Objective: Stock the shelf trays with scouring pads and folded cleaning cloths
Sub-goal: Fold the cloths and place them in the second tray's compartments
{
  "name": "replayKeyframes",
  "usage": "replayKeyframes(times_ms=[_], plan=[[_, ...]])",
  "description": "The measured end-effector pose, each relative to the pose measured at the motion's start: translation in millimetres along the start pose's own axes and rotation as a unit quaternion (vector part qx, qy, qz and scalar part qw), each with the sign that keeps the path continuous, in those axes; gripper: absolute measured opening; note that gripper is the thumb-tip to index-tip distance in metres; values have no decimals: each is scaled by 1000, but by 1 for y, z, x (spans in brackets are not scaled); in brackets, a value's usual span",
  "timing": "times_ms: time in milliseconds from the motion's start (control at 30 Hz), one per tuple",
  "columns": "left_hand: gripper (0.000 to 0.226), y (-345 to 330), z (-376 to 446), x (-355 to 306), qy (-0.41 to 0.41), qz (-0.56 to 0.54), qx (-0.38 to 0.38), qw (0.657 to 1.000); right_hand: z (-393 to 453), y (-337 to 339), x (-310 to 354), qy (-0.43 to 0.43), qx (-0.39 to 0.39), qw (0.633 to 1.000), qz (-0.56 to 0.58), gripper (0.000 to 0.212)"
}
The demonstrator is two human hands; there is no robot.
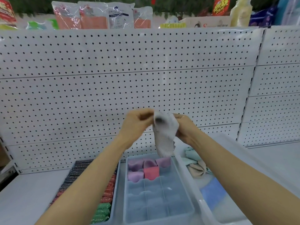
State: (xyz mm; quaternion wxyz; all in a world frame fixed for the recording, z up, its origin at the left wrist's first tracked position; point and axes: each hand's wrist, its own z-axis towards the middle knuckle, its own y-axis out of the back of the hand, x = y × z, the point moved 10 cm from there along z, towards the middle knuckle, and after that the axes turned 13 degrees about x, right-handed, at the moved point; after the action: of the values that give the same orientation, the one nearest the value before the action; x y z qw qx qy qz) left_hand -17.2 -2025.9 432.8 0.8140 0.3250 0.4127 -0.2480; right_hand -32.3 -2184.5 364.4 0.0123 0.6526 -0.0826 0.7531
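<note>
Hanging between both hands (159,125): white cloth (164,137) (pinched, above divided tray (186,200)).

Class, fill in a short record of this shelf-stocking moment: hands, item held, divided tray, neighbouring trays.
hands: left hand and right hand both pinch the white cloth
cloth: hangs unfolded above the divided tray
divided tray: four purple cloths, one pink cloth in rear cells; front cells unfilled
left tray: scouring pads
right bin: loose cloths
</note>
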Motion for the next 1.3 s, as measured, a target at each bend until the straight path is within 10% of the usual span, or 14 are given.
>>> replayKeyframes(times_ms=[200, 600, 700, 800, 900, 1300], plan=[[21, 58, 29, 6, 83, -114, -185, 972, 1, -19, -12, -19, 72, 997, 10, 23], [27, 65, 26, 94, 342, 44, -95, 934, -1, -32, 9, 39, 100, 994, -3, 21], [12, 67, 28, 74, 250, 90, -91, 960, 0, -28, 14, 43, 95, 995, 2, 19], [65, 37, 29, 47, 116, 43, 48, 991, 1, -27, 17, 49, 100, 994, 23, 18], [71, 8, 27, 41, 82, 21, 152, 985, 1, -28, 21, 54, 107, 992, 29, 18], [24, 7, 23, 27, 100, -73, 33, 992, -1, -17, 33, 94, 40, 993, 49, 17]])
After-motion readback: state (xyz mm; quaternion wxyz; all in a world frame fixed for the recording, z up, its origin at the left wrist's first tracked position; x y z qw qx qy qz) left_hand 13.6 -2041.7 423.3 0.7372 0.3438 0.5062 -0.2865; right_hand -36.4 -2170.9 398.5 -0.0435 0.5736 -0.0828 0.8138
